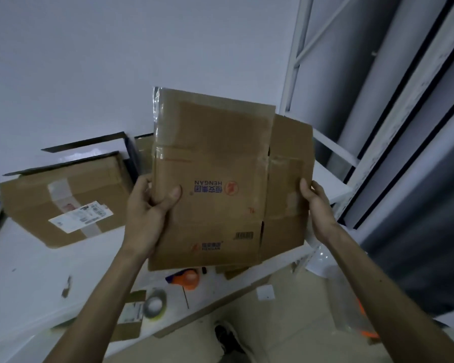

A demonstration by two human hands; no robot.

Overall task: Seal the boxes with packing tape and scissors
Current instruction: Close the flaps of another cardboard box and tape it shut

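while you hold the flattened box [220, 179] up in the centre of the frame, your left hand [152, 208] grips its left edge, thumb pressed across the printed front and fingers curled round behind. your right hand [316, 203] clasps the right edge, thumb on the front, the other fingers hidden behind the cardboard. the flattened box stands upright, tilted a little and clear of the table, its blue lettering upside down to you. a strip of clear tape runs down its left side and juts past the top corner. a side panel with old tape across it sticks out to the right.

at the left of the frame a sealed box [63, 200] lies on the white table [24, 284], with a band of tape over its top and a white label [80, 217] stuck on it. at lower centre, just under the flattened box, an orange tape dispenser [188, 279] rests on the table. a roll of tape [155, 304] lies flat below and left of it. a pale shelf frame [295, 61] rises at the upper right. a dark shoe [228, 339] shows at the bottom.
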